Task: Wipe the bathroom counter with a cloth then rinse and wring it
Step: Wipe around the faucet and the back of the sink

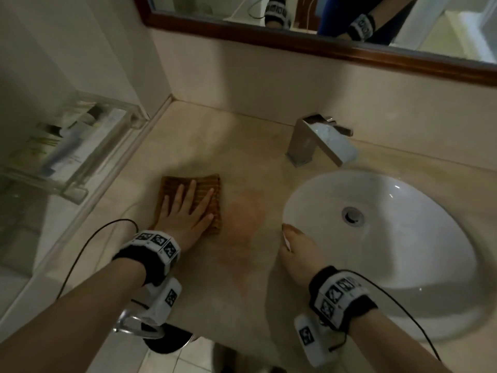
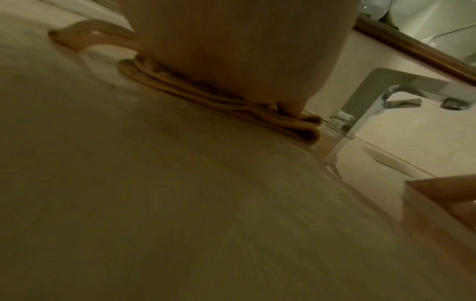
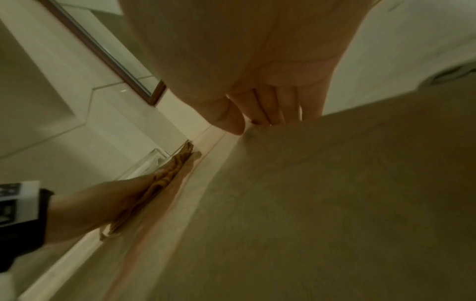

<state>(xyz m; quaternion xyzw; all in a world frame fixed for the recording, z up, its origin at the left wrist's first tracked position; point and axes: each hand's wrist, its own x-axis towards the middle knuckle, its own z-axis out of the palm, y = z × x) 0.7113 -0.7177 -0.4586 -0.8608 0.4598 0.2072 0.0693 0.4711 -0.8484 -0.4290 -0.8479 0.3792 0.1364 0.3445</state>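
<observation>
A folded brown ribbed cloth [image 1: 203,184] lies flat on the beige stone counter [image 1: 242,146], left of the sink. My left hand [image 1: 185,208] presses on it with straight, spread fingers; the left wrist view shows the palm [image 2: 231,51] pushing down on the cloth's folded edge [image 2: 296,127]. My right hand [image 1: 294,246] rests on the counter at the rim of the white basin [image 1: 390,238], its fingers [image 3: 268,110] bent down with the tips on the stone, holding nothing. The right wrist view also shows the cloth [image 3: 165,179] under the left hand.
A chrome faucet [image 1: 314,142] stands behind the basin, with the drain [image 1: 352,215] in the bowl. A clear acrylic tray [image 1: 64,146] holding tubes sits on a ledge at far left. A wood-framed mirror [image 1: 322,47] hangs above the backsplash. A reddish patch [image 1: 243,219] marks the counter between my hands.
</observation>
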